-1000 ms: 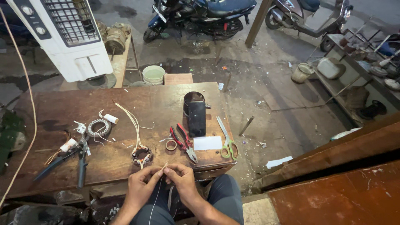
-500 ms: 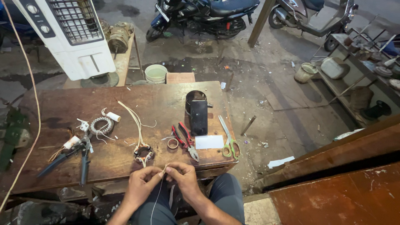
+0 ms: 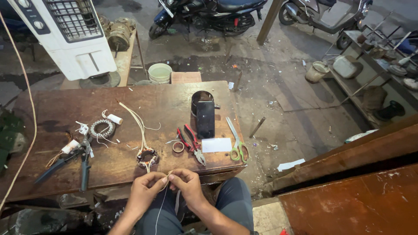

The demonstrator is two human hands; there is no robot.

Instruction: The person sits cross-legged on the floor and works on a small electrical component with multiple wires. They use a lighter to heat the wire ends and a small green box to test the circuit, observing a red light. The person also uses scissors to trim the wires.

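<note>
Pinching a thin pale wire [image 3: 164,186], the left hand [image 3: 145,191] and the right hand [image 3: 187,186] are held close together at the near edge of the wooden workbench [image 3: 52,109]. The fingertips of both hands are closed on the wire and almost touch each other. From the pinch, the wire runs in two ways: one part hangs down toward the near side, between the knees, with its long axis near to far; the other part goes up and away to a small stator core [image 3: 146,157], which lies flat on the bench just beyond the hands. From this core several pale leads [image 3: 135,119] point far and to the left.

To the right of the core, a small roll of tape [image 3: 178,146] and red-handled pliers [image 3: 191,143] are seen, the pliers with the jaws pointing near and right. A white paper slip [image 3: 216,145] lies beside them, and green-handled scissors [image 3: 236,141] lie at the right edge of the bench, blades pointing far. A black cylindrical motor housing [image 3: 203,112] stands farther away.

On the left part, a second wound ring [image 3: 102,128] and dark long-handled cutters [image 3: 72,161] are placed. Beyond the bench, a white air cooler [image 3: 65,35] and a pale bucket [image 3: 160,72] stand on the ground.
</note>
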